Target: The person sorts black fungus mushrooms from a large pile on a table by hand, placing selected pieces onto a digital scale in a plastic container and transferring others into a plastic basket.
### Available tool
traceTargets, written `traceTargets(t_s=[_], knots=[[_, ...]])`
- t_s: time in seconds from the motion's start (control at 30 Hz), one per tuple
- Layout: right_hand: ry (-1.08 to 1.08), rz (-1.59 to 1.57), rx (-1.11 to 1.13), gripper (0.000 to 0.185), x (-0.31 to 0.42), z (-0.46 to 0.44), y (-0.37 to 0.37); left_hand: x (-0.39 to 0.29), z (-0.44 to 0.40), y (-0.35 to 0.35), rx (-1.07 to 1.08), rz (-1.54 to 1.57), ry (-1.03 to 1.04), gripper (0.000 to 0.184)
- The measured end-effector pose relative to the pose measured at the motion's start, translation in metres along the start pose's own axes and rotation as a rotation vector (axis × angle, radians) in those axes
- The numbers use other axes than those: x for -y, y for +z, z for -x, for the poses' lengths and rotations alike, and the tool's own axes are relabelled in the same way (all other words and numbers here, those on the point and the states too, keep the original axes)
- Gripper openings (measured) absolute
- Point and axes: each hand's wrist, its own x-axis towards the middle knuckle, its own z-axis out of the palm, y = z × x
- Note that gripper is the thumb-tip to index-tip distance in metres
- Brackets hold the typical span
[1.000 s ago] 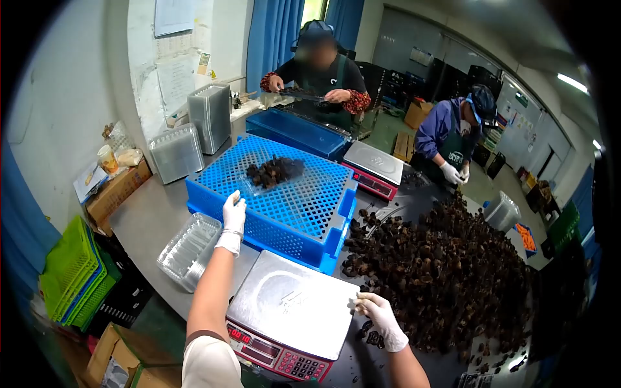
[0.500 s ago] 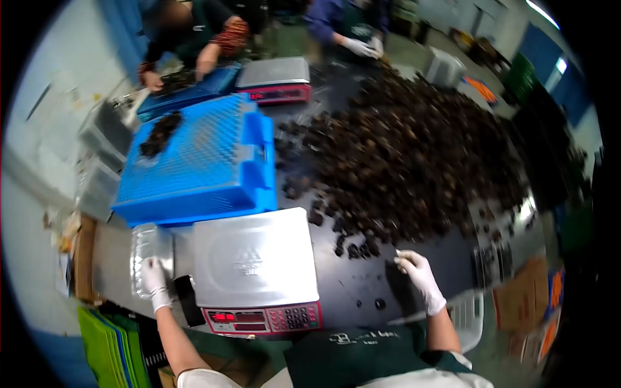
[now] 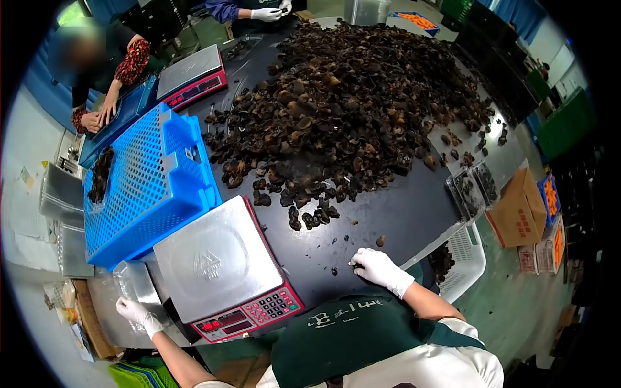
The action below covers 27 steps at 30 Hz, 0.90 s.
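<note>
My left hand (image 3: 136, 313), in a white glove, has its fingers closed on the edge of a clear plastic box (image 3: 138, 284) left of the scale. My right hand (image 3: 381, 268), also gloved, is low over the dark tabletop with fingers pinched together; a tiny dark bit shows at the fingertips, too small to name. Ahead of it spreads a big heap of dark, curled wood ear mushrooms (image 3: 336, 110), with a few loose pieces (image 3: 314, 218) at its near edge. Between my hands stands a scale (image 3: 217, 262) with a bare metal plate and lit red display.
A blue perforated crate (image 3: 139, 181) stands behind the scale with mushrooms on top. Beyond are a second scale (image 3: 191, 74) and two co-workers. Clear boxes (image 3: 472, 191) sit at the right table edge, near a white basket (image 3: 467, 255) and a cardboard box (image 3: 517, 210).
The view has turned, shifting the table leftward and tilting the scale. My right hand has moved nearer my body, away from the heap. My left hand stays at the clear box.
</note>
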Motion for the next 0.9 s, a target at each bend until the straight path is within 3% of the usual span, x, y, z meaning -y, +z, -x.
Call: traceTargets(t_s=[0.07, 0.1, 0.17, 0.23, 0.3, 0.37, 0.43, 0.5, 0.67, 0.77, 0.9], knots=[[0.067, -0.188, -0.112, 0.009, -0.002, -0.006, -0.004, -0.069, 0.024, -0.033, -0.171, 0.053, 0.267, 0.014], [0.120, -0.292, -0.135, 0.009, 0.002, -0.012, -0.011, -0.103, 0.043, -0.048, -0.171, 0.053, 0.270, 0.014], [0.227, -0.497, -0.192, 0.011, 0.020, -0.029, -0.027, -0.161, 0.085, -0.074, 0.076, 0.270, 0.422, 0.010], [0.092, -0.461, -0.346, 0.014, 0.016, -0.048, -0.020, -0.205, 0.124, -0.093, 0.254, 0.365, 0.697, 0.010], [0.077, -0.242, -0.401, 0.016, 0.020, -0.062, -0.026, -0.214, 0.152, -0.093, 0.428, 0.326, 0.919, 0.017], [0.052, -0.053, -0.396, 0.015, 0.014, -0.075, -0.026, -0.227, 0.172, -0.093, 0.584, 0.316, 0.990, 0.025], [0.102, 0.257, -0.370, 0.022, 0.022, -0.091, -0.028, -0.231, 0.185, -0.093, 0.668, 0.335, 0.922, 0.026], [0.073, 0.194, -0.376, 0.055, 0.027, -0.109, -0.016, -0.231, 0.191, -0.091, 0.663, 0.294, 0.918, 0.024], [0.060, 0.330, -0.305, 0.068, 0.058, -0.148, 0.017, -0.238, 0.193, -0.089, 0.683, 0.323, 0.878, 0.026], [-0.110, 0.299, -0.422, 0.050, 0.055, -0.158, 0.031, -0.240, 0.195, -0.087, 0.697, 0.341, 0.867, 0.026], [-0.143, 0.277, -0.344, 0.030, 0.035, -0.177, 0.035, -0.243, 0.199, -0.086, 0.699, 0.319, 0.856, 0.027]])
